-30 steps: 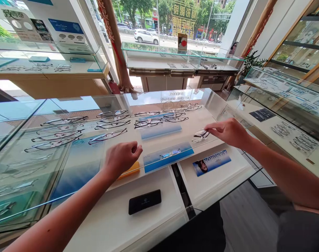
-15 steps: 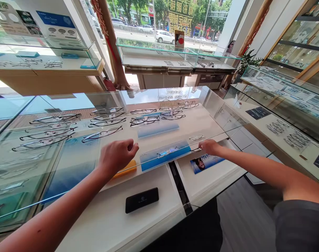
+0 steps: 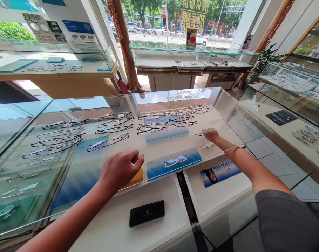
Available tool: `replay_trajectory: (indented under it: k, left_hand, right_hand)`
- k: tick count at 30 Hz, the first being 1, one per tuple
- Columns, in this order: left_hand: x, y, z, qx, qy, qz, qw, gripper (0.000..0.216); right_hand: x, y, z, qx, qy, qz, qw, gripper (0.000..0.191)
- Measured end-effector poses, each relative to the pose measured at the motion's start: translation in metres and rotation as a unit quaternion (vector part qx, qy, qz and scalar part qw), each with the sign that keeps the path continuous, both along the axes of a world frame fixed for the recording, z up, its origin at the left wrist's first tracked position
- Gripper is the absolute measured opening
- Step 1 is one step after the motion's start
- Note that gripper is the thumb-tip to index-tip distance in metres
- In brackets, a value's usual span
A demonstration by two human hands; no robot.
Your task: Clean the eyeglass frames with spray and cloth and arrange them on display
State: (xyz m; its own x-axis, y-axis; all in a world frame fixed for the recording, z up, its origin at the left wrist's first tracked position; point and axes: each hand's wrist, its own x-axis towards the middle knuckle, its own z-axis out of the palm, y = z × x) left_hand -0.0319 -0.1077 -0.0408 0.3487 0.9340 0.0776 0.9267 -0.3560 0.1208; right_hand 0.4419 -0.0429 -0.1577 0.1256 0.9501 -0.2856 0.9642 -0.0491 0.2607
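Inside the glass display case (image 3: 228, 120), my right hand (image 3: 211, 135) pinches a pair of eyeglasses (image 3: 198, 134) by one end, seen through the glass top. Just below it another thin-framed pair (image 3: 207, 145) lies on the pale shelf. My left hand (image 3: 122, 168) is curled into a loose fist at the front of the glass top, with nothing visible in it. An orange-yellow object (image 3: 136, 176) shows partly behind that hand. Rimless-looking glasses with bluish lenses (image 3: 176, 161) rest on a blue card (image 3: 155, 170) between my hands.
Several rows of eyeglasses (image 3: 61, 134) fill the case's left and back. In the pulled-out white drawers are a black flat case (image 3: 147, 212) and a blue printed leaflet (image 3: 219, 173). More glass cabinets (image 3: 170, 63) stand by the window and on the right.
My right hand has moved deeper into the case, carrying the eyeglasses past the other thin-framed pair. My left hand stays in a fist on the front. The view has shifted slightly.
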Motion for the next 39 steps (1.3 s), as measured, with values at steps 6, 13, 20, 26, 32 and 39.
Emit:
replay_trajectory:
  k: [6, 13, 20, 26, 32, 39]
  left_hand:
    - [-0.003, -0.001, -0.002, -0.005, 0.000, 0.002, 1.000, 0.045]
    - [-0.001, -0.001, -0.001, -0.010, -0.004, 0.008, 1.000, 0.044]
    - [0.001, 0.001, -0.001, -0.004, -0.004, -0.002, 1.000, 0.044]
    - [0.003, 0.002, -0.001, 0.005, -0.009, -0.007, 1.000, 0.044]
    - [0.005, 0.003, 0.002, -0.002, -0.012, -0.007, 1.000, 0.045]
    - [0.004, 0.003, 0.002, -0.005, -0.029, -0.012, 0.999, 0.047]
  right_hand:
    - [0.002, 0.016, -0.012, -0.013, 0.006, -0.006, 1.000, 0.040]
    - [-0.005, -0.002, 0.002, 0.030, 0.027, -0.009, 0.999, 0.041]
    - [-0.039, -0.078, 0.035, 0.006, 0.102, 0.087, 0.991, 0.041]
    - [-0.106, -0.177, 0.080, -0.106, 0.227, 0.202, 0.947, 0.055]
    - [-0.098, -0.154, 0.167, 0.113, 0.274, 0.199, 0.934, 0.058]
    - [-0.014, -0.009, 0.173, 0.289, 0.041, 0.118, 0.949, 0.036]
